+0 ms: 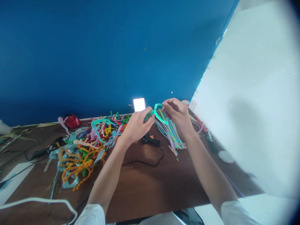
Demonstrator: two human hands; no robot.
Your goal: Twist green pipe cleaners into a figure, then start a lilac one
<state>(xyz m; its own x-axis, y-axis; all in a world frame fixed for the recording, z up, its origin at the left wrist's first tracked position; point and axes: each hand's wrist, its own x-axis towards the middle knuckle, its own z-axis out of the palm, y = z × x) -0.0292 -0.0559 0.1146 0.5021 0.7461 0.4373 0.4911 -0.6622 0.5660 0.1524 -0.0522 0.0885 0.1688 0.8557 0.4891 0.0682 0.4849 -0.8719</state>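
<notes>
Between my two hands is a bent turquoise pipe cleaner [161, 119], its pieces forking apart above the table. My left hand [141, 122] is closed around its left end. At the upper right strand, the thumb and fingers of my right hand [176, 109] pinch the tip. Below and behind my hands lies a bundle of pastel pipe cleaners [172, 134] in green, lilac, blue and yellow. A black glue gun [150, 140] with a cord rests under my left hand, partly hidden by it.
A tangled heap of colourful pipe cleaners [93, 140] covers the table's left side. A lit phone [139, 104] leans at the blue wall. Further left are a second dark glue gun [48, 149], a red pouch [72, 121] and a white cable [47, 200]. A white disc [226, 157] lies right.
</notes>
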